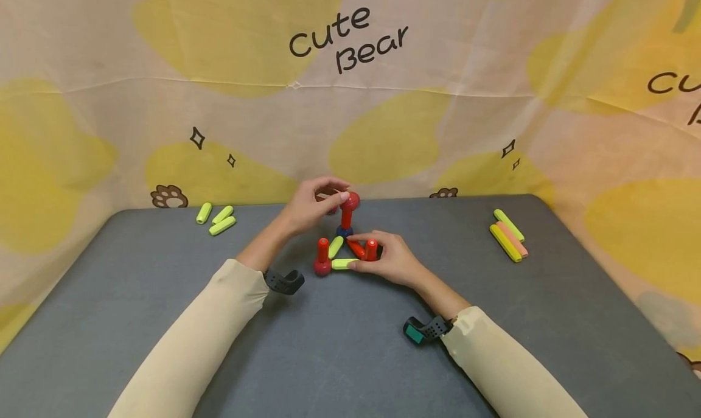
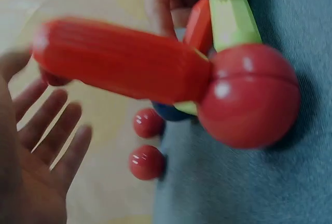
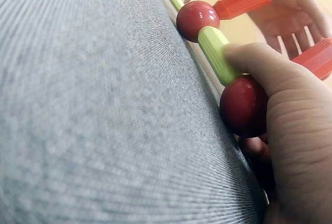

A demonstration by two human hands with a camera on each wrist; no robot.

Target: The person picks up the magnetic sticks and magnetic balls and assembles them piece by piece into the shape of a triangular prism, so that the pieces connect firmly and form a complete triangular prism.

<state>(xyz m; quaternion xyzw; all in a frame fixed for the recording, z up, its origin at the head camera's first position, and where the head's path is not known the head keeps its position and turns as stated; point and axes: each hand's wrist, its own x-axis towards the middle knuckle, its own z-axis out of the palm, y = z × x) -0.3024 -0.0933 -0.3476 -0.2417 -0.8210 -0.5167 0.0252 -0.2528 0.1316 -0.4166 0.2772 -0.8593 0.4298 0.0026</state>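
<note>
A frame of plastic rods and balls stands mid-table: a lime rod [image 1: 343, 263] joins a red ball [image 1: 322, 267] at the front left to another red ball [image 3: 244, 106] at the front right. The back corner is a blue ball [image 1: 344, 232]. Upright red rods rise from all three corners. The rear red rod [image 1: 347, 219] is topped by a red ball [image 1: 353, 201]. My left hand [image 1: 314, 206] pinches this top ball between thumb and index finger, other fingers spread. My right hand [image 1: 391, 260] grips the frame's front-right corner, its thumb on the front lime rod.
Two loose red balls [image 2: 146, 162] lie behind the frame. Several short lime rods [image 1: 222, 221] lie at the back left. Yellow, pink and lime rods [image 1: 506, 236] lie together at the right. A patterned cloth [image 1: 350, 132] hangs behind the grey table [image 1: 339, 357].
</note>
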